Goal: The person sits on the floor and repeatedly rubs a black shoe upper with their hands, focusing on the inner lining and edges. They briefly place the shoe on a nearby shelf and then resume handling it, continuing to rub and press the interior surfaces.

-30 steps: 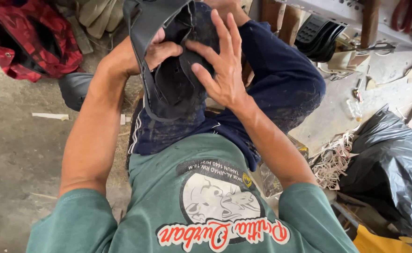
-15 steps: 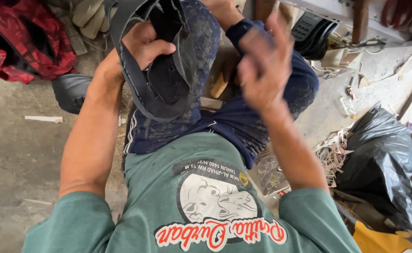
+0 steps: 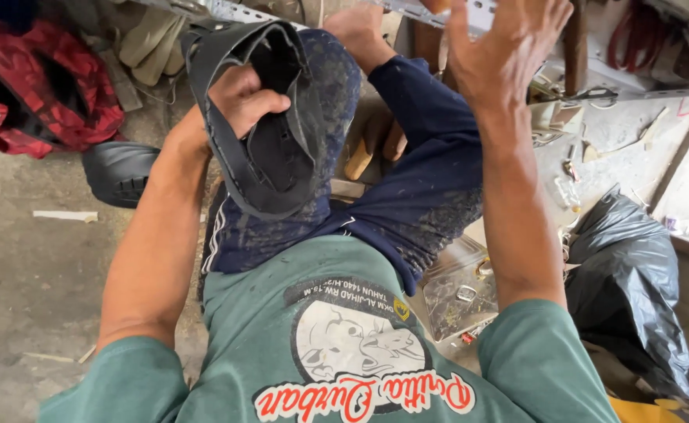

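Nearest, seated in green shirt (image 3: 344, 345) and dusty blue trousers (image 3: 430, 196), with a black plastic bag (image 3: 634, 290) low to the right. Left hand (image 3: 242, 102) curled shut inside a black shoe upper (image 3: 274, 133), held over the lap and resting on the raised knee: best kept braced there, wrist steady, fabric stretched taut over the fist. Farther up, right hand (image 3: 501, 47) empty, fingers spread wide near the metal shelf rail (image 3: 477, 12); should return flat and pressing evenly.
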